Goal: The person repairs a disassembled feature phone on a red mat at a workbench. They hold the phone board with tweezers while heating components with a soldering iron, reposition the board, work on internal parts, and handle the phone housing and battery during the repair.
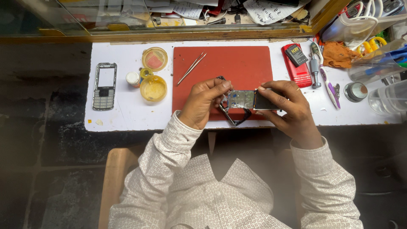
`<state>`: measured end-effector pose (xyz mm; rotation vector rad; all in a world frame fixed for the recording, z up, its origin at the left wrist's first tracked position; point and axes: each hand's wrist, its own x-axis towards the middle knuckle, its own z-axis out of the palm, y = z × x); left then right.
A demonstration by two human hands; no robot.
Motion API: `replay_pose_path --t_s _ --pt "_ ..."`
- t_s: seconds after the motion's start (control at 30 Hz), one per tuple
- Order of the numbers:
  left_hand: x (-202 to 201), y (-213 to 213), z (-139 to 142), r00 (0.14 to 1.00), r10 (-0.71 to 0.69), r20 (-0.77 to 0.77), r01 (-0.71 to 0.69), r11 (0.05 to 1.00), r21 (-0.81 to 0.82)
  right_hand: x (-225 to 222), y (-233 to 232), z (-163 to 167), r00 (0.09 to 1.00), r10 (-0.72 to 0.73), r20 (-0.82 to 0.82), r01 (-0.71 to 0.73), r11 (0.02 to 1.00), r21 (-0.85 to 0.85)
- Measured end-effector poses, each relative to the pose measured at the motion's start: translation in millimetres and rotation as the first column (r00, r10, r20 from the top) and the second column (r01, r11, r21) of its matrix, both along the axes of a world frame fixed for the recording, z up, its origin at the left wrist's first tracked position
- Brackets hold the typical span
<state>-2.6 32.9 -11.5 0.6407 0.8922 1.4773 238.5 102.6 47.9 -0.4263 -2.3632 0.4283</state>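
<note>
Over the red rubber mat (237, 63), both hands' fingers were clamped on the opened phone's silvery circuit board (248, 100), left hand (203, 101) at nine o'clock, right hand (286, 106) at three, seemingly mid-disassembly.

two hands (203, 104), one red mat (237, 63), two yellow dishes (153, 88), one tweezers (191, 68)

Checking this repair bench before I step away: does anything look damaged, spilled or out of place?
The phone board held between left hand and right hand is stripped from its casing. A separate keypad front frame lies apart at the far left. Small crumbs dot the white bench. Nothing looks spilled.
</note>
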Motion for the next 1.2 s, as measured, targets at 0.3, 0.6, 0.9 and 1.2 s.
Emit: replay_pose_path --t_s 0.3,0.6,0.9,1.2 --pt "10.1 -0.8 0.9 0.997 0.057 0.049 -0.057 0.998 -0.002 -2.1 -3.4 -0.8 1.0 -0.004 -0.028 0.003 0.999 -0.038" --pt "10.8 -6.1 5.0 0.927 0.189 -0.325 -0.151 0.979 0.137 2.6 -3.8 -10.9 0.988 -0.064 -0.138 0.04 0.985 -0.165" --pt "-24.1 -13.4 16.4 -0.016 0.222 -0.975 0.382 0.903 0.199 19.1 17.3 -33.5 0.83 -0.328 -0.451 -0.376 0.269 -0.887" --pt "-33.4 51.2 13.2 -0.234 0.045 -0.971 0.279 0.96 -0.023 32.3 24.5 -38.3 0.78 -0.313 -0.542 -0.542 0.095 -0.835"
